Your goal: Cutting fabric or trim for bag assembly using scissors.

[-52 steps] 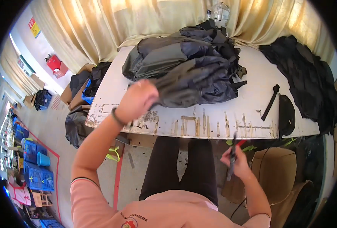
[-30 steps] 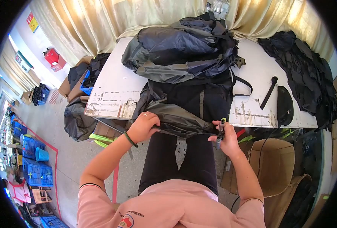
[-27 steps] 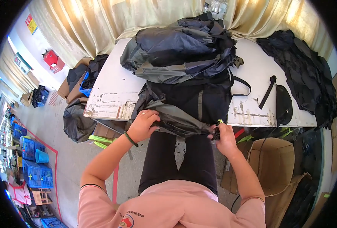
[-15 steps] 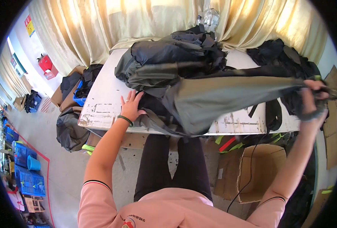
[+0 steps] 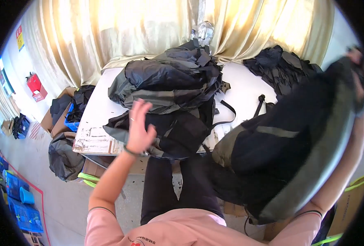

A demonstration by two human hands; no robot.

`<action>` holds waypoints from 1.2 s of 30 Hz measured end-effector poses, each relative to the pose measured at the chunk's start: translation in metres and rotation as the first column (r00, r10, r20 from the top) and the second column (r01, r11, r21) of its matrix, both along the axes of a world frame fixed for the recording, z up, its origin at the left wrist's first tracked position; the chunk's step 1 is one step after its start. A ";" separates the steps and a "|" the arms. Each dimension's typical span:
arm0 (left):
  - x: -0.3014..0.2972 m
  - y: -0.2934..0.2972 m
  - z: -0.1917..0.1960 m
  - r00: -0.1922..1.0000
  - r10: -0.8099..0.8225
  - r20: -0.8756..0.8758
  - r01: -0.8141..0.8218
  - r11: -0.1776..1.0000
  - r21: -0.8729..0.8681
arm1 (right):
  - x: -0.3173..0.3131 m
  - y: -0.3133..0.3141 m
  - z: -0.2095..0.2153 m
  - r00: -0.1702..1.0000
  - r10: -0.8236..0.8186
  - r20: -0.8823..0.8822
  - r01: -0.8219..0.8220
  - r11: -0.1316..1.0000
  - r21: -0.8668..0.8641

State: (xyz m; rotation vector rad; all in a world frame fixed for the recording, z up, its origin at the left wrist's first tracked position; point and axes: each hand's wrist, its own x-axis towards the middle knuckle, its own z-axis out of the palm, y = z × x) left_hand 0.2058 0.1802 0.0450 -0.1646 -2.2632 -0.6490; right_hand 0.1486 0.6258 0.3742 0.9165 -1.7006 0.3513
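Now swinging grey-black fabric piece [image 5: 288, 151] aside, gripping high in right hand [image 5: 356, 59]
Spreading left hand [image 5: 140, 133] wide, holding nothing, now leaving black cloth [image 5: 188, 133] exposed just beside

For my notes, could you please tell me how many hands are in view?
2: the left hand, open near the white table, and the right hand, blurred, at upper right, holding up dark fabric.

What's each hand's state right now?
Left hand: open, fingers spread, nothing gripped.
Right hand: closed, holding up the dark fabric; finger detail blurred.
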 end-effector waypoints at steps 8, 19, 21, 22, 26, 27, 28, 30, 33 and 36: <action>0.126 0.132 0.013 0.722 -0.692 -0.018 0.198 0.182 0.963 | 0.028 -0.242 -0.149 0.524 0.289 0.801 -0.536 0.843 0.047; 0.272 -0.042 -0.130 0.870 -0.326 0.369 -0.455 -0.242 0.857 | 0.010 -0.164 -0.382 0.074 0.079 0.994 -0.536 0.844 -0.027; 0.291 -0.053 -0.169 0.839 -0.200 0.506 -0.522 -0.034 0.853 | 0.031 -0.139 -0.409 0.096 -0.067 0.993 -0.498 0.861 0.106; 0.300 -0.056 -0.179 0.792 -0.077 0.606 -0.585 0.190 0.788 | 0.041 -0.127 -0.421 0.074 -0.071 0.995 -0.522 0.847 0.099; 0.262 -0.051 -0.145 0.682 0.587 0.437 -0.653 0.757 0.003 | 0.059 -0.110 -0.449 0.070 -0.059 0.996 -0.458 0.885 0.085; 0.250 -0.048 -0.139 0.769 0.403 0.495 -0.473 0.881 0.018 | 0.060 -0.110 -0.454 0.180 -0.061 0.982 -0.449 0.883 0.137; 0.239 -0.043 -0.137 0.814 0.201 0.546 -0.270 0.962 0.049 | 0.058 -0.112 -0.459 0.174 -0.062 0.983 -0.454 0.880 0.136; 0.214 -0.027 -0.143 0.812 0.170 0.559 -0.191 0.981 -0.022 | 0.057 -0.115 -0.470 0.228 -0.132 0.965 -0.439 0.870 0.223; 0.191 -0.038 -0.176 0.786 0.101 0.610 -0.047 0.993 -0.104 | 0.049 -0.114 -0.486 0.243 -0.141 0.960 -0.436 0.868 0.238; 0.181 -0.051 -0.195 0.777 -0.049 0.628 0.040 0.999 0.027 | 0.050 -0.113 -0.464 0.228 -0.175 0.958 -0.375 0.892 0.252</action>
